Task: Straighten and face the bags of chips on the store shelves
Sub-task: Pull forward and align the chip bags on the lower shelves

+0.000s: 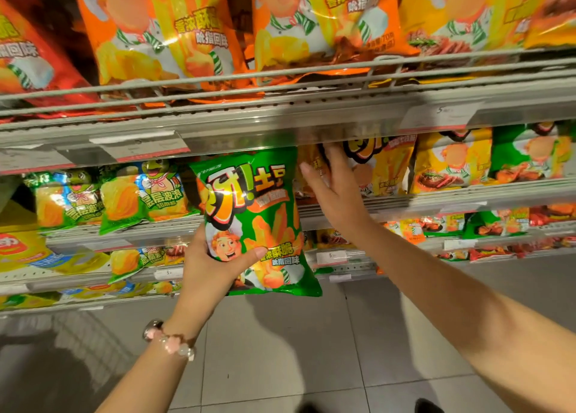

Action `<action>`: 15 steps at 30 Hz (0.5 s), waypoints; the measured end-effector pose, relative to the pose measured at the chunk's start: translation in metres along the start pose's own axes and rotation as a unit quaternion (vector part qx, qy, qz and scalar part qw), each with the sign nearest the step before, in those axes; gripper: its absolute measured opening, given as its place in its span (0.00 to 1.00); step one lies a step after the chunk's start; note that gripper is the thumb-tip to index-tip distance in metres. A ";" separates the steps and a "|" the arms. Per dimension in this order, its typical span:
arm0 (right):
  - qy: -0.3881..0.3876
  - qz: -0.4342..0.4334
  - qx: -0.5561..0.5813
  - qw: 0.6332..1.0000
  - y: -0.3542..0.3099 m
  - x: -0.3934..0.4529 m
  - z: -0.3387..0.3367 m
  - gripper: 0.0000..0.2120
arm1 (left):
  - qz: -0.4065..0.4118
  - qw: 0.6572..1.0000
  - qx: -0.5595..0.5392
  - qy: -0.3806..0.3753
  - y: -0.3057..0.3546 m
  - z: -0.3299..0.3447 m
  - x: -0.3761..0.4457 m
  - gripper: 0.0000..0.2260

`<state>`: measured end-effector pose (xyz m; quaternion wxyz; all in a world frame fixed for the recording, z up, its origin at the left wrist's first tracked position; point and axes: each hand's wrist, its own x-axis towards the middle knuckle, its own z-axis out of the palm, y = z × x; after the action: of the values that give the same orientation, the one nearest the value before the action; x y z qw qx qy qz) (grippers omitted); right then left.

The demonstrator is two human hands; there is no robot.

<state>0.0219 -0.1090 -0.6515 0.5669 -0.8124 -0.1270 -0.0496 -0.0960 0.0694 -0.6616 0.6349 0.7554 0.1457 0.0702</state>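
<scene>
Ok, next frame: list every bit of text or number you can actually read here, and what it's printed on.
"呀!土豆" and "香浓酥脆 吮指回味": green chip bag, gripped by the left hand.
"香浓酥脆 吮指回味", partly cut off: orange bags on the top shelf.
"层层波浪": green wavy-chip bags on the left.
"5": price tags on the shelf rails; the rest is too blurred.
Yellow bags by the right hand: print unreadable.

A shop aisle: tiered wire shelves (311,79) of chip bags (174,35) with price tags (439,116) along their edges.
</scene>
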 end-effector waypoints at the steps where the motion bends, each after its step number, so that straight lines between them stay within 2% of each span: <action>1: -0.033 0.018 0.082 0.996 -0.005 -0.014 -0.008 0.23 | -0.002 1.000 -0.001 -0.008 0.001 0.005 -0.001 0.23; 3: -0.115 0.057 0.182 0.975 -0.012 -0.036 -0.024 0.25 | -0.003 1.000 -0.007 -0.021 0.005 0.017 -0.004 0.24; 6: -0.170 0.115 0.191 0.960 -0.009 -0.055 -0.047 0.35 | -0.007 0.999 0.007 -0.040 0.010 0.041 -0.006 0.23; 10: -0.137 0.153 0.185 0.961 0.012 -0.069 -0.075 0.42 | -0.010 0.997 0.026 -0.071 0.014 0.081 -0.010 0.25; 12: -0.101 0.175 0.163 0.966 0.020 -0.073 -0.092 0.41 | -0.005 0.995 0.031 -0.090 0.016 0.102 -0.013 0.27; 15: -0.063 0.200 0.167 0.963 0.034 -0.076 -0.125 0.35 | -0.012 0.993 0.014 -0.116 0.022 0.132 -0.016 0.22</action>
<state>-0.0344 -0.2477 -0.6551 0.6840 -0.7163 -0.0033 0.1378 -0.0696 -0.0629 -0.6627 0.6377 0.7655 0.0809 -0.0276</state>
